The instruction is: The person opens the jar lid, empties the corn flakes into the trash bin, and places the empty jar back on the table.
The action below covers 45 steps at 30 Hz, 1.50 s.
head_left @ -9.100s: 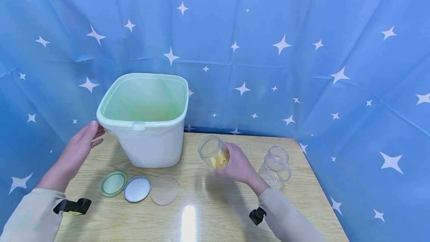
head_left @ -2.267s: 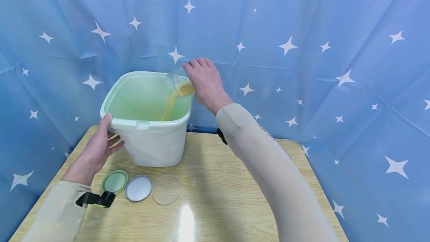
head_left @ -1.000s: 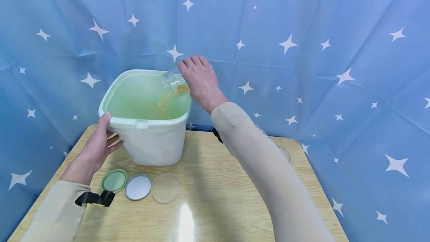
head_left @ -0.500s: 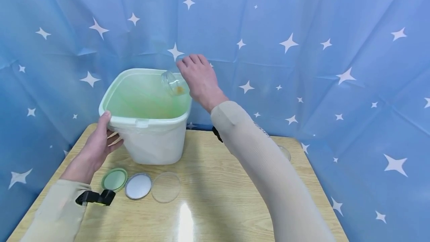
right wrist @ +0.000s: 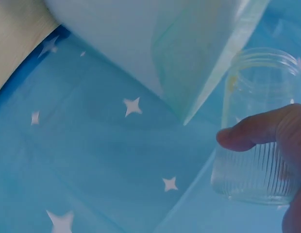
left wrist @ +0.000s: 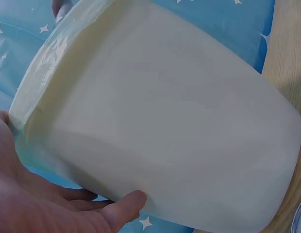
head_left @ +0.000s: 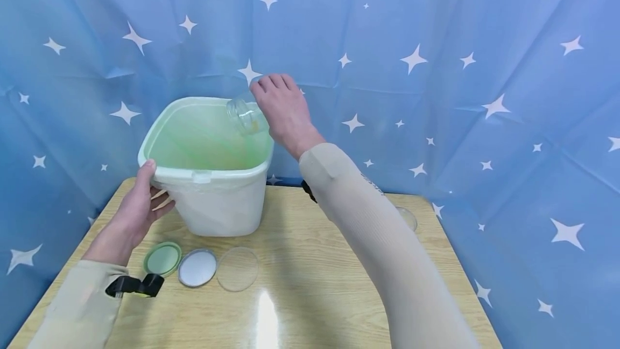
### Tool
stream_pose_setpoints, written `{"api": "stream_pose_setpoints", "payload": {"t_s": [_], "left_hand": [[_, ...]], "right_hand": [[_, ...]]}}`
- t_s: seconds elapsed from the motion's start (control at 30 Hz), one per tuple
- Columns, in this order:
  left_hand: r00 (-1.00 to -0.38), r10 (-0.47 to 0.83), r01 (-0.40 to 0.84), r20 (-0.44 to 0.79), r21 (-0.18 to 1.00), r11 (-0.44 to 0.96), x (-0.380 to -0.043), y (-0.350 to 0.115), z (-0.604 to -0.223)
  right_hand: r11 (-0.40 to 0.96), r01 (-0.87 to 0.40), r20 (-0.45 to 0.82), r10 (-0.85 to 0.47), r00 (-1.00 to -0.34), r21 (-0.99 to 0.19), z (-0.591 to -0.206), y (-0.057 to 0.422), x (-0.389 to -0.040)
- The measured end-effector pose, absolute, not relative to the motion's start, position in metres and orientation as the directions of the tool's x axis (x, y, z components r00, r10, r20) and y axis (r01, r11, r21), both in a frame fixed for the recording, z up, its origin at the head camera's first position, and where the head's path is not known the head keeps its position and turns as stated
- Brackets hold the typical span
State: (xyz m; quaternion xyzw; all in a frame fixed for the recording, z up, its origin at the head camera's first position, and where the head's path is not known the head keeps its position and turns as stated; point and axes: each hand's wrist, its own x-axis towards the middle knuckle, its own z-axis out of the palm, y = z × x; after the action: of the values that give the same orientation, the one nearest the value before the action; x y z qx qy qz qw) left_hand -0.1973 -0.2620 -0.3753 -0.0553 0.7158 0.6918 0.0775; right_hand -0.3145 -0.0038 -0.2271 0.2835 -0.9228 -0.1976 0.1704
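Note:
A white bin [head_left: 218,206] with a pale green plastic liner [head_left: 194,136] stands on the table at the left in the head view. My left hand [head_left: 128,211] holds its near left rim, thumb on top and fingers against the side wall [left wrist: 170,111]. Above the bin's right rim, my right hand [head_left: 286,114] grips a clear jar [head_left: 240,114], tipped with its mouth toward the inside of the bin. Only a trace of yellow stuff shows in it. The right wrist view shows the ribbed jar [right wrist: 238,170] with my thumb across it. The bin's bottom is hidden.
In front of the bin lie a green-rimmed lid [head_left: 162,258], a grey-rimmed white lid [head_left: 197,267] and a clear disc [head_left: 237,269]. A clear container [head_left: 408,218] at the right is mostly hidden by my sleeve. A star-patterned blue curtain [head_left: 460,123] hangs behind the table.
My right hand has carried the jar from over the table to the bin, and the yellow stuff has poured out. My left hand has taken hold of the rim.

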Motion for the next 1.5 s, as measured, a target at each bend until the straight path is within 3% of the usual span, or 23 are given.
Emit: {"api": "stream_pose_setpoints", "payload": {"t_s": [1.13, 1.5], "left_hand": [[-0.985, 0.02, -0.17, -0.171, 0.984, 0.055, -0.197, -0.262, -0.375], [-0.986, 0.021, -0.162, -0.163, 0.985, 0.056, -0.197, -0.262, -0.376]], "right_hand": [[0.744, -0.476, 0.21, -0.617, -0.758, 0.469, -0.231, -0.002, -0.314], [0.824, -0.484, 0.246, -0.555, -0.795, 0.294, -0.234, 0.011, -0.316]]}}
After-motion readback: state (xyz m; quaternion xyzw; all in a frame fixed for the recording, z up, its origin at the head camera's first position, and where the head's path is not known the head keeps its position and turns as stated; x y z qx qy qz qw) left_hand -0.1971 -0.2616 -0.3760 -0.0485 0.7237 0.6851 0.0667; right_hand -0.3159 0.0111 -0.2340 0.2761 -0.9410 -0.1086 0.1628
